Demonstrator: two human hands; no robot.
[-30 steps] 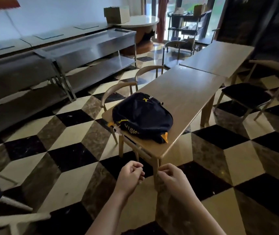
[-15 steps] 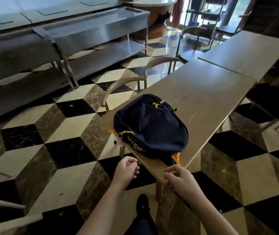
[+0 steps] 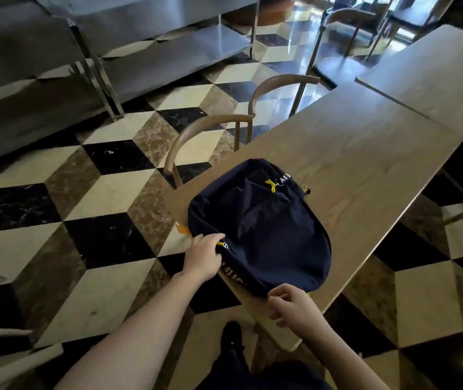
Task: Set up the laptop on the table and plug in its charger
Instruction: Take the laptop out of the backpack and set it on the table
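Laptop unseen, prob. inside soft navy fabric backpack (image 3: 264, 229) on wooden table (image 3: 365, 153); left hand (image 3: 203, 256) pinches yellow zip pull (image 3: 222, 244), right hand (image 3: 289, 305) grips floppy bottom edge.

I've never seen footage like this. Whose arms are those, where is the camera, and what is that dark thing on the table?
There is no machine here: a person wears a wide-angle camera on the head, looking forward and down, so you see their own bare arms. A navy backpack with yellow zipper pulls lies flat on the near end of a long wooden table. The left hand grips the bag's near left edge, beside a yellow zipper pull. The right hand is curled at the bag's near corner; whether it pinches fabric is unclear. No laptop or charger is visible. Wooden chairs stand along the table on a checkered floor.
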